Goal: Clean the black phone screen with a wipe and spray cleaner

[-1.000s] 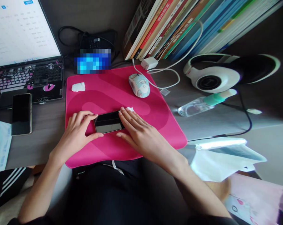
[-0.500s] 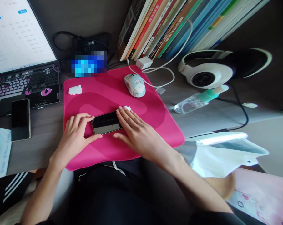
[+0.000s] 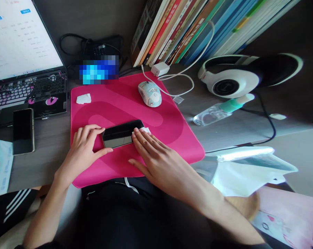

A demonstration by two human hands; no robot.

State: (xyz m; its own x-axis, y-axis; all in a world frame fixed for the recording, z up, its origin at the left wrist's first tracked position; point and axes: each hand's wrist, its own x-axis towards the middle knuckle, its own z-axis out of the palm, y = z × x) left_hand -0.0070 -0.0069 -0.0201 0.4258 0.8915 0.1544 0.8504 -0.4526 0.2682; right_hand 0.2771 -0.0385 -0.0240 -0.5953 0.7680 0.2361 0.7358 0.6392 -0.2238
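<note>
A black smartphone lies face up on a pink desk mat, with reflections on its glass. My left hand steadies its left end, thumb on the near edge and fingertips at the far corner. Over the phone's right end, the fingers of my right hand are closed together and press down a white wipe. Only a small part of the wipe shows past the fingertips; the thumb is held apart. Another folded white piece rests at the mat's upper left.
A patterned mouse sits at the back of the mat, beside a white charger and its cable. Rightward are a spray bottle and headphones. A laptop and second phone stand left. Books line the back.
My right hand has slid right and slightly toward me with the wipe, uncovering more of the phone's right end. My left hand and the phone have stayed in place.
</note>
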